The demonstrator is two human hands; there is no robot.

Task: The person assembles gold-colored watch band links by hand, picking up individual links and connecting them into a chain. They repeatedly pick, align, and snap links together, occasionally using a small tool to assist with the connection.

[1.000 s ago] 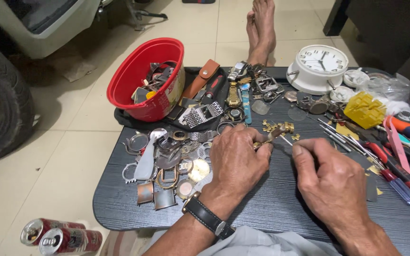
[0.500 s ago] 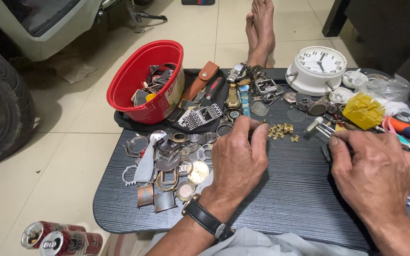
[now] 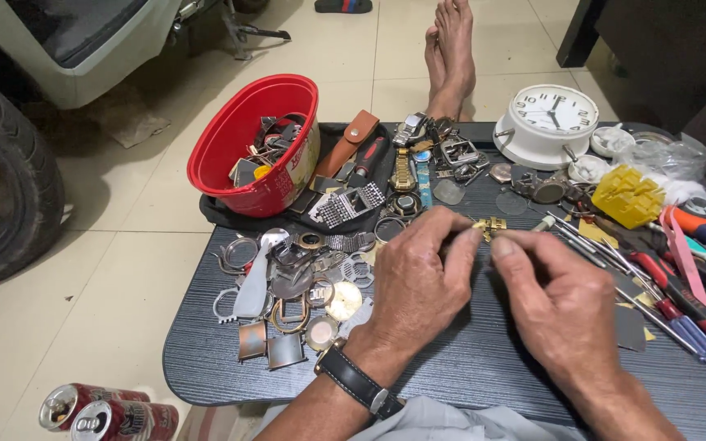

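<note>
Low in the frame, I watch my left hand (image 3: 418, 278), a black-strapped wristwatch (image 3: 359, 384) at its wrist, and my right hand (image 3: 561, 306) meet over the dark tabletop (image 3: 467, 367). Both sets of fingers are pinched together on a small gold watch-band piece (image 3: 490, 224), which sits between the fingertips at centre frame. Beyond, upper left, stands a red bowl (image 3: 243, 139) of parts; upper right, a white clock (image 3: 551, 118).

One head-worn view, looking steeply down and forward from close above.

The camera sits above the person's forearms, facing across the low dark table (image 3: 467, 367) toward the tiled floor (image 3: 124, 245) beyond; both hands fall near frame centre, the table's far edge near the top, with no second view to overlap.
</note>
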